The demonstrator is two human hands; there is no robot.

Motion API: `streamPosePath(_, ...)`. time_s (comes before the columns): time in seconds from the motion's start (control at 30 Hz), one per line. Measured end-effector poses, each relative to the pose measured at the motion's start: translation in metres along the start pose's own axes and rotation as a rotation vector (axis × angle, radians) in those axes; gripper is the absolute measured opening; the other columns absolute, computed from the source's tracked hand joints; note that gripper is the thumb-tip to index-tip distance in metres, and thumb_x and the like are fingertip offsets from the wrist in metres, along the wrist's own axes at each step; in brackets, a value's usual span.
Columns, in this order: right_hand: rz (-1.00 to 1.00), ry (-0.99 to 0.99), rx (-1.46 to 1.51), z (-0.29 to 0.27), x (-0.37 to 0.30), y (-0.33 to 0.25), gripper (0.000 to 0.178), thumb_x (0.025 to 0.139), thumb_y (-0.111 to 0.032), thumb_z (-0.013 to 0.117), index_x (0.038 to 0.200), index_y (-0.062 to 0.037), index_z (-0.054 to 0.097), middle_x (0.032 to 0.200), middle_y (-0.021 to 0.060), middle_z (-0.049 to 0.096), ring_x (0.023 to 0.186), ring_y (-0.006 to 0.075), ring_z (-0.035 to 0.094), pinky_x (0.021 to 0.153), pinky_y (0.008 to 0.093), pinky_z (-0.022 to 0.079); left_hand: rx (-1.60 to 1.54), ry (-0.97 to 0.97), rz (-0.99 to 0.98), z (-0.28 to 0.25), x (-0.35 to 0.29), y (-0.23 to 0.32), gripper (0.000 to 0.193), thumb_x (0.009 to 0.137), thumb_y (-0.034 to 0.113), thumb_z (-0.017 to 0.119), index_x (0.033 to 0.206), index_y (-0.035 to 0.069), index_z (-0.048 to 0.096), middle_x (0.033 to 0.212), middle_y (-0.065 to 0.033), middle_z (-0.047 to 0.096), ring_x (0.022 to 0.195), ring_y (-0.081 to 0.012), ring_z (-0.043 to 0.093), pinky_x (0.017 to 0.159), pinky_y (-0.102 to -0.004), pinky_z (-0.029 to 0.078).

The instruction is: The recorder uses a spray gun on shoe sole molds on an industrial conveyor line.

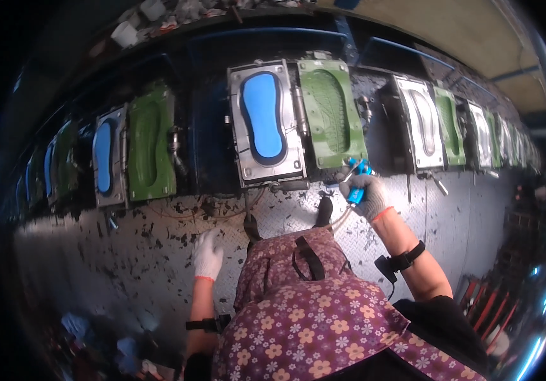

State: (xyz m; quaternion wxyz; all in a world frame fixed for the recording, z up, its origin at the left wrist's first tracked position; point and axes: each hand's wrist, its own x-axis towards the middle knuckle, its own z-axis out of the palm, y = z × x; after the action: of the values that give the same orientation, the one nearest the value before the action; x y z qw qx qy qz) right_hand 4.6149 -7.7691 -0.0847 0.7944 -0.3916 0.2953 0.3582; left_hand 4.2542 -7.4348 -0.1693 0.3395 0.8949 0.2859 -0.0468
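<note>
My right hand (377, 195), in a white knit glove, is wrapped round a blue air gun (356, 193) with a pale hose (343, 220) running down from it. The gun is at the near end of an opened green mould half (328, 114) with a patterned sole-shaped hollow. Hinged beside that half, a silver mould half (239, 136) carries a bright blue sole-shaped piece (262, 114) with a dark rim. Away from the moulds, my gloved left hand (208, 254) hangs over the floor with nothing in it, its fingers loosely stretched.
More opened moulds stand in a row: one with a blue sole (103, 155) on the left, one with a bare silver half (421, 124) on the right. Dark scraps litter the metal floor (171, 235). A blue rail (266, 30) runs behind. Red bars (490, 311) stand at lower right.
</note>
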Motion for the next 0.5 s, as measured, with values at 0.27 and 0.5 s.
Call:
streamPosePath(0.27, 0.066, 0.508, 0.27, -0.125, 0.041, 0.136, 0.033, 0.088, 0.017, 0.051, 0.119, 0.0044, 0.053, 0.104, 0.0189, 0.06, 0.083, 0.0336, 0.062, 0.071, 0.0512, 0.062, -0.362, -0.373, -0.635, 0.04, -0.075, -0.124, 0.048, 0.104, 0.022, 0.067, 0.147, 0.004, 0.066, 0.148, -0.0183, 0.068, 0.14, -0.0327, 0.062, 0.119, -0.0432, 0.045)
streamPosePath(0.5, -0.115, 0.46, 0.469, -0.195, 0.176, 0.188, 0.029, 0.096, 0.009, 0.061, 0.117, -0.0099, 0.059, 0.092, 0.0131, 0.064, 0.082, 0.0323, 0.064, 0.074, 0.0597, 0.056, -0.486, -0.187, -1.201, 0.059, -0.124, -0.113, 0.051, 0.103, 0.008, 0.06, 0.154, 0.0, 0.06, 0.145, -0.0172, 0.069, 0.138, -0.0301, 0.062, 0.12, -0.0426, 0.046)
